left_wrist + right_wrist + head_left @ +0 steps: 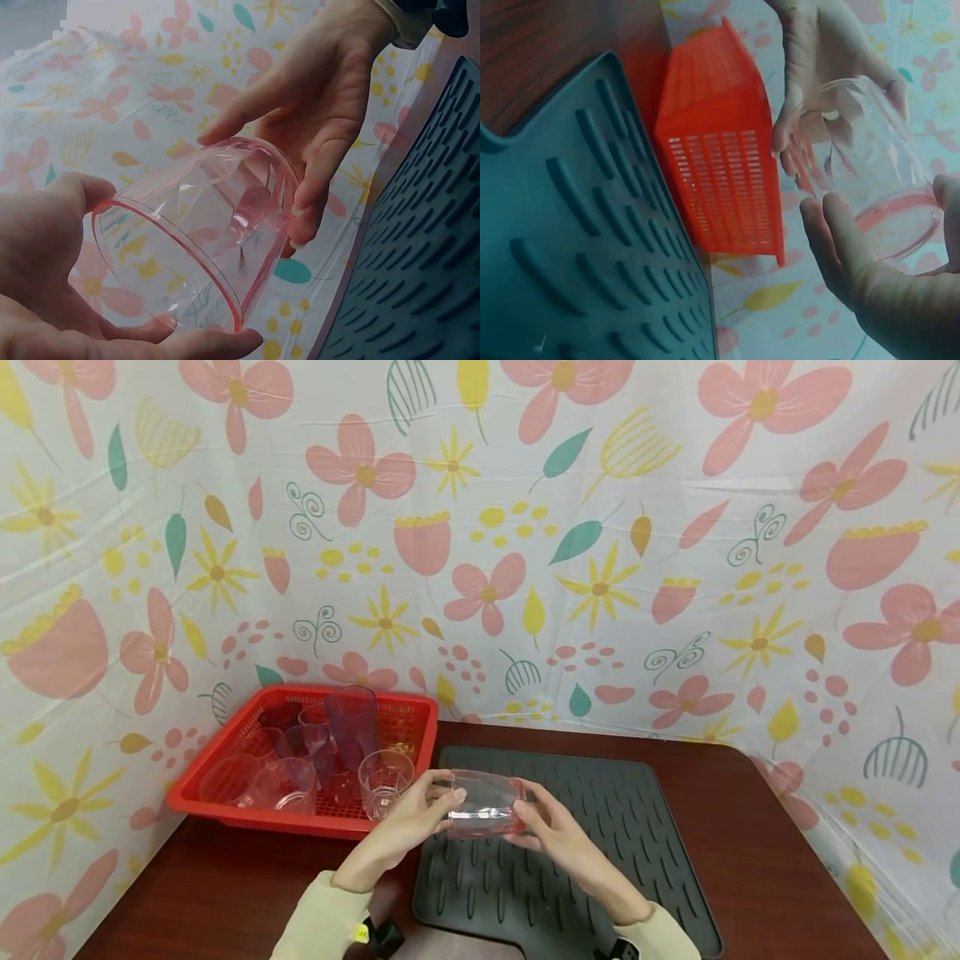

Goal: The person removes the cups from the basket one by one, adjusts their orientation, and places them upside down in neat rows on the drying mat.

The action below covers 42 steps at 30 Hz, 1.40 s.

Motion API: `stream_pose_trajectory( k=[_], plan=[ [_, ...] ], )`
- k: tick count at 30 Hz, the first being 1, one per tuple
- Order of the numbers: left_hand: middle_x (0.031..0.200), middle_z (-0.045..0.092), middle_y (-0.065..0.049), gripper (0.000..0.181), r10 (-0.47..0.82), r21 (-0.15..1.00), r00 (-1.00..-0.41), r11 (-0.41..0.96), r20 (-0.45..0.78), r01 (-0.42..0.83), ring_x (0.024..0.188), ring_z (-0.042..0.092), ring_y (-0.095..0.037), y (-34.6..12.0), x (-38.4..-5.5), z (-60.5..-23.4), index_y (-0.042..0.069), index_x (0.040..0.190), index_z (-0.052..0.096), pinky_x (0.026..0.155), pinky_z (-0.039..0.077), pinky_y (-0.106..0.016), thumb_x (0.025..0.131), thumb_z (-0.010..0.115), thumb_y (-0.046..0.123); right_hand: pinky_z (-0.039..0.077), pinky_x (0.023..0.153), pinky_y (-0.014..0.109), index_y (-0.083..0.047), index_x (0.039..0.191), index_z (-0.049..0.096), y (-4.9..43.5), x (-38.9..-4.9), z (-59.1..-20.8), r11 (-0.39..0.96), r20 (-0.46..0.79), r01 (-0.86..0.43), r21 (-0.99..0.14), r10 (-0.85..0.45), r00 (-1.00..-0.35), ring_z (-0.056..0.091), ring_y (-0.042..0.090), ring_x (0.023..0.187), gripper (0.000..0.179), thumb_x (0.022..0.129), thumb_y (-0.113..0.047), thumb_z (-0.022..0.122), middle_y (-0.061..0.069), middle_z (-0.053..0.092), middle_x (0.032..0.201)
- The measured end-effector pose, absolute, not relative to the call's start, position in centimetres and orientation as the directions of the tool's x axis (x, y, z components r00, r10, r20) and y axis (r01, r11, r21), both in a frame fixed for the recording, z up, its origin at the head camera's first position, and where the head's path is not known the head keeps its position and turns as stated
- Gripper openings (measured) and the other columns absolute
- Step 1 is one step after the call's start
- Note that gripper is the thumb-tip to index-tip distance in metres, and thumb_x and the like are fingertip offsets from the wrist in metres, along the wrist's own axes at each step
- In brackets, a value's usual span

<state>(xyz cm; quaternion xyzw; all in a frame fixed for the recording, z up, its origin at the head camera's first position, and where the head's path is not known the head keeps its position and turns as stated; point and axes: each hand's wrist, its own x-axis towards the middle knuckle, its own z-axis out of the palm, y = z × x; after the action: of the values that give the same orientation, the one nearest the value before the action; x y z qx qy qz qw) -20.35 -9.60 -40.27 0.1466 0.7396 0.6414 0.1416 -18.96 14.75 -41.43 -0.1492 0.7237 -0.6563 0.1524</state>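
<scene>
A clear plastic cup (486, 802) with a pinkish tint lies sideways in the air between both hands, above the dark drying mat (570, 860). My left hand (414, 814) pinches its left end; in the left wrist view the thumb and fingers grip the open rim (169, 240). At the other end, my right hand (561, 835) holds the cup round its base, thumb on the near side. The right wrist view shows the right hand's fingers (847, 240) spread along the cup (870, 165). Nothing is visible inside the cup.
To the left, a red plastic basket (202, 802) holds several clear and purplish cups, including a clear cup (386, 777) at its right side. The brown table (742, 827) extends right of the mat. A flowered sheet (480, 568) hangs behind.
</scene>
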Motion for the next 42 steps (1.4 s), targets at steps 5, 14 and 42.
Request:
stream_pose_trajectory(
  k=[5, 14, 42],
  plan=[
    [0.135, 0.052, -0.020, 0.065, 0.393, 0.963, -0.919, 0.251, -0.006, 0.101, 0.125, 0.052, -0.036, -9.7, -20.3, -40.1, 0.005, 0.144, 0.036, 0.099, 0.048, -0.051, 0.095, 0.059, 0.041, 0.055, 0.089, 0.033, -0.005, 0.149, 0.026, 14.7, -19.2, -41.7, 0.115, -0.031, -0.014, -0.993, -0.384, -0.923, 0.065, 0.021, 0.109, 0.058, 0.102, -0.035, 0.046, 0.027, 0.051, 0.132],
    [0.137, 0.054, -0.017, 0.062, 0.365, 0.849, -0.922, 0.438, 0.132, 0.295, 0.124, 0.056, -0.032, -10.4, -19.3, -40.1, 0.008, 0.144, 0.044, 0.099, 0.048, -0.049, 0.096, 0.054, 0.045, 0.056, 0.087, 0.035, -0.003, 0.148, 0.026, 15.4, -20.2, -41.9, 0.136, -0.047, 0.000, -0.991, -0.339, -0.939, 0.067, 0.025, 0.105, 0.062, 0.101, -0.038, 0.048, 0.028, 0.051, 0.129],
    [0.071, 0.066, -0.007, 0.024, 0.237, 0.073, -0.735, 0.929, 0.635, 0.363, 0.065, 0.062, -0.021, -12.7, -17.5, -43.4, 0.007, 0.078, 0.067, 0.057, 0.052, -0.033, 0.074, 0.083, 0.025, 0.049, 0.060, 0.035, -0.003, 0.134, 0.055, 12.9, -26.3, -40.5, 0.759, 0.220, -0.272, -0.591, -0.173, -0.960, 0.064, 0.021, 0.070, 0.065, 0.080, -0.031, 0.078, 0.016, 0.070, 0.103]
  ],
)
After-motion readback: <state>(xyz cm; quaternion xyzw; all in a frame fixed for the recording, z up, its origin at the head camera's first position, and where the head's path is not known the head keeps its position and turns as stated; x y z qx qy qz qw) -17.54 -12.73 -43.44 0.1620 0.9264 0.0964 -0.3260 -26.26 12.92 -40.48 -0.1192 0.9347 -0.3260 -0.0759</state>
